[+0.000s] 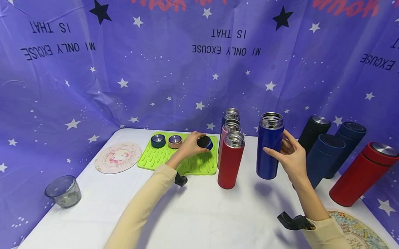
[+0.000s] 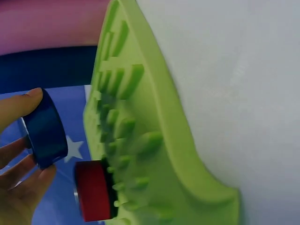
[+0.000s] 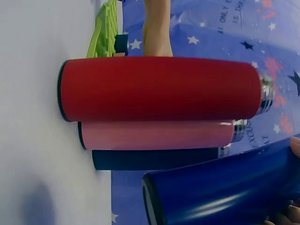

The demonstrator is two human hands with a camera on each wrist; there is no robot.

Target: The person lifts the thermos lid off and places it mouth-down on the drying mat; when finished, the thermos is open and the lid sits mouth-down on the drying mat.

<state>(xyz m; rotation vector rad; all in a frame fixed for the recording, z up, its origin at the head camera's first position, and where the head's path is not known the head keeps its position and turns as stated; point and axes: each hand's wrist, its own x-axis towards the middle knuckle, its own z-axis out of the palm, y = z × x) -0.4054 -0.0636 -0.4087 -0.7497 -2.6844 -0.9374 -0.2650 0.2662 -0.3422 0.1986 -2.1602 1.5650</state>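
My left hand pinches a blue flask lid above the green mat, apart from its surface. My right hand grips an open blue vacuum flask, held upright and raised off the table. On the mat sit a dark teal lid, a pink lid and, visible in the left wrist view, a red lid. Between the hands, a red flask, a pink flask and a dark blue flask stand in a row with bare steel necks.
On the right stand capped flasks: black, two dark blue, and red. A patterned round mat lies in front of them. Left are a pink round mat and a glass bowl. A purple curtain hangs behind.
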